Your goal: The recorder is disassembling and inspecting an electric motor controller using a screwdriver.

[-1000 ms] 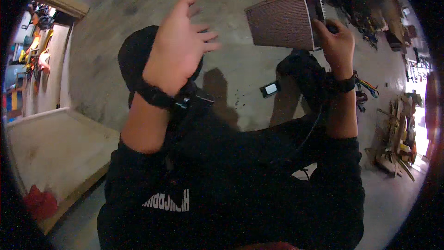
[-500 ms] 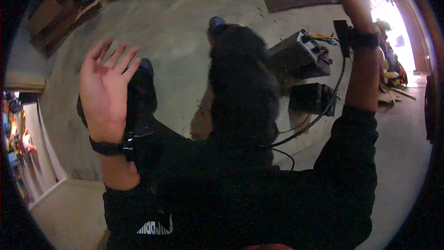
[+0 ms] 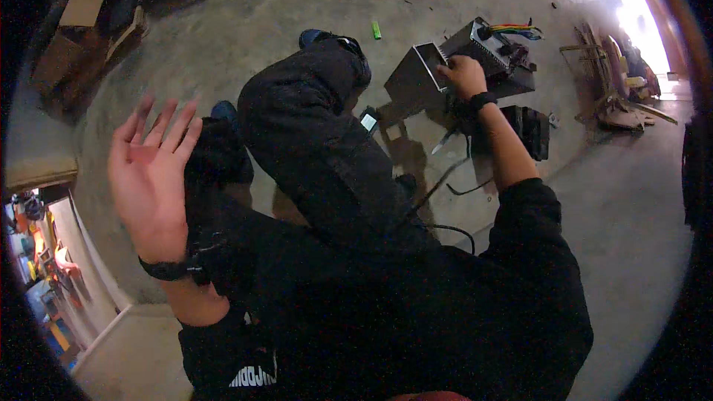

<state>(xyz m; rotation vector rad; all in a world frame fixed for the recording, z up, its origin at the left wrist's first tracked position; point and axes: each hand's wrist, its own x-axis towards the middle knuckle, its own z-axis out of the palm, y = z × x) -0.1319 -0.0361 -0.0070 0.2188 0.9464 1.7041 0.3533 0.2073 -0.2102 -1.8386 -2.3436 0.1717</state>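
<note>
Dim, greyish light lay over the floor [image 3: 631,200]. The strongest light came from an opening [image 3: 631,26] at the floor's upper right edge, glaring and washed out to white; a smaller lit opening [image 3: 56,267] showed beyond its left edge. Brownish shadows [image 3: 405,152] fell near the floor's middle. Speckled noise covered the black clothing [image 3: 416,319]. The left fingers [image 3: 191,139] looked blurred, and fisheye distortion curved edges toward a dark rim.
</note>
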